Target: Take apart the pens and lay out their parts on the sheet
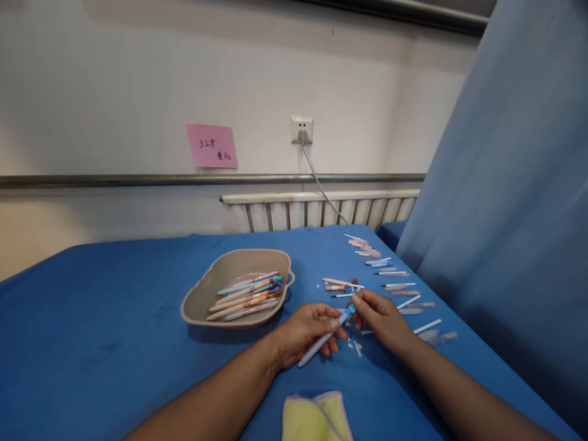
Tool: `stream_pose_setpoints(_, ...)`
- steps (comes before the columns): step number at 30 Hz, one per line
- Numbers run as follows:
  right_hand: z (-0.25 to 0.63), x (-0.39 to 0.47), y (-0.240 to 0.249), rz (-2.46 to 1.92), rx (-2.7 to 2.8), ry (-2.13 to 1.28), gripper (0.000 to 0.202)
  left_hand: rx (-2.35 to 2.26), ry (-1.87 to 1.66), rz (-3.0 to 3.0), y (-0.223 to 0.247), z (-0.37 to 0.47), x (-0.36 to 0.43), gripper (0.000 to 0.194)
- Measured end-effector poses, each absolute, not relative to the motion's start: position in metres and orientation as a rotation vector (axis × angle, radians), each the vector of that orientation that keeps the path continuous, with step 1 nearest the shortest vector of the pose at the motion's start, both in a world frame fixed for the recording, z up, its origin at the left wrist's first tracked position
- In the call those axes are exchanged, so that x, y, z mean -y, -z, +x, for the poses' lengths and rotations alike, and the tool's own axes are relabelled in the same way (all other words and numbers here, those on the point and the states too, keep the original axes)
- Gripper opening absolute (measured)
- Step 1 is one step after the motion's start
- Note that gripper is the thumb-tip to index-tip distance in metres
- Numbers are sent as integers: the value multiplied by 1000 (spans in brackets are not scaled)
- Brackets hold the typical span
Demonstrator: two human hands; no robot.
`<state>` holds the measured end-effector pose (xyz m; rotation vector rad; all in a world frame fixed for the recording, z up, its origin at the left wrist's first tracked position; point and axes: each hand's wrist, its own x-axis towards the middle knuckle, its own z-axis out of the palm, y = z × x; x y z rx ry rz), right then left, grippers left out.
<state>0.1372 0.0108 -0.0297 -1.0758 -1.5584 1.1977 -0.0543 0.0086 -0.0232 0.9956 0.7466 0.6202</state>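
A light blue pen [316, 350] is held slantwise over the blue cover, its turquoise end up to the right. My left hand [310, 331] is closed around the barrel. The fingertips of my right hand [381, 317] pinch the turquoise end. Beneath and beyond the hands lie loose pen parts: a peach barrel [337, 282], an orange-brown printed piece [335, 288], thin refills and small white bits [358, 348]. Several whole pens [248, 300] in peach, blue and pale colours lie in a grey-beige basin [197, 306] to the left of my hands.
Along the right edge runs a row of refills and pen barrels [397, 286] in small groups. A folded yellow cloth [315, 419] lies at the front. Behind the bed are a white rail [321, 197] and a plugged-in socket [302, 130]; a blue curtain [514, 153] hangs at right.
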Motion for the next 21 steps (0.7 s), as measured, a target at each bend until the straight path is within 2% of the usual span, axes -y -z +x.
stream_pose_setpoints(7,140,-14,33,-1133,1487,-1173,44,-762,-604,1058,14,-51,1,35)
stream_pose_setpoints(12,141,-17,38,-1122,1501,-1205,45,-824,-586,1251,-37,-69,12,34)
stream_pose_setpoints(17,138,-15,45,-1124,1592,-1160,38,-1290,-549,1876,-85,-130,-19,30)
stream_pose_setpoints(21,139,-18,48,-1140,1592,-1153,38,-1641,-445,2058,-80,-168,-55,30)
